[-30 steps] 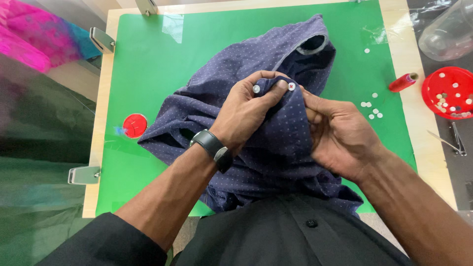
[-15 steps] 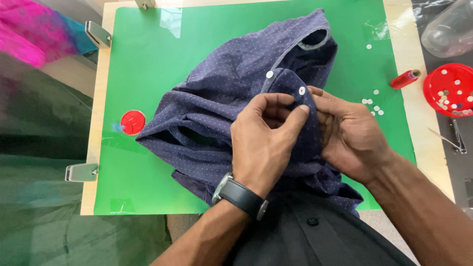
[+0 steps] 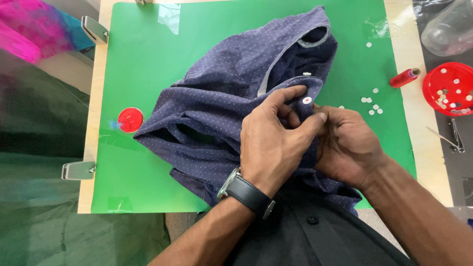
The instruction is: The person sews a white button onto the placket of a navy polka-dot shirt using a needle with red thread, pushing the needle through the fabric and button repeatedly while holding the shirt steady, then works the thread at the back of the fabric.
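A crumpled dark blue shirt with small white dots (image 3: 231, 98) lies on a green mat (image 3: 148, 54). My left hand (image 3: 273, 140), with a black watch on its wrist, pinches a fold of the shirt's front edge just below a white button (image 3: 307, 100). My right hand (image 3: 347, 145) grips the same fold from the right side, fingers touching those of the left. The shirt's collar opening (image 3: 315, 37) points away from me.
Several loose white buttons (image 3: 372, 103) lie on the mat at right. A red thread spool (image 3: 405, 77), a red dish of buttons (image 3: 448, 88), small metal snips (image 3: 451, 140) and a clear container (image 3: 448, 29) are at the right edge. A round red pin holder (image 3: 130, 119) sits left.
My left hand slid down over the fold and now covers more of the cloth. The shirt's front edge with the button has shifted slightly right and down.
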